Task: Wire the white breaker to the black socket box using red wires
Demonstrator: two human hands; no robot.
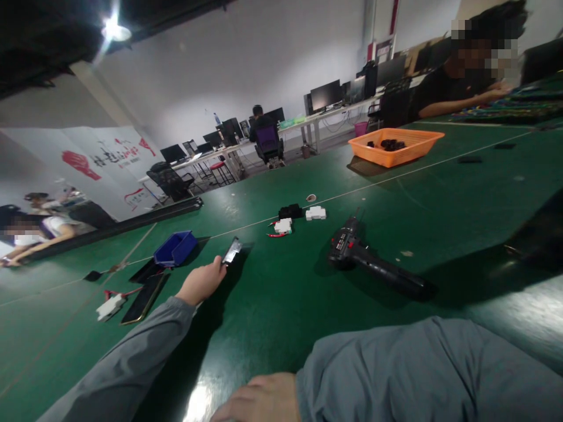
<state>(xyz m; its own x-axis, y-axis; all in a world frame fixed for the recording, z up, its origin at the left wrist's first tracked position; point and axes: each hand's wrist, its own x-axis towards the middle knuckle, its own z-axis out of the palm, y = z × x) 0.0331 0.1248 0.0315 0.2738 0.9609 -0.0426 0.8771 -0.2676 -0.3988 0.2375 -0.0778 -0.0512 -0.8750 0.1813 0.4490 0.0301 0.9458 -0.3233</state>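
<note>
My left hand reaches out over the green table, its fingers closed on a small flat dark piece with a shiny silver face; its exact kind does not show. Near the bottom edge lies my right hand, back upward, with its fingers mostly cut off by the frame. A black cordless screwdriver rests on its side to the right. Beyond the left hand sit a white module with red leads, a second white module and a black block.
Left of my hand are a blue bin, a phone-like dark slab and another white module with red wires. An orange basket holding black parts stands at the far edge. A co-worker sits at the right.
</note>
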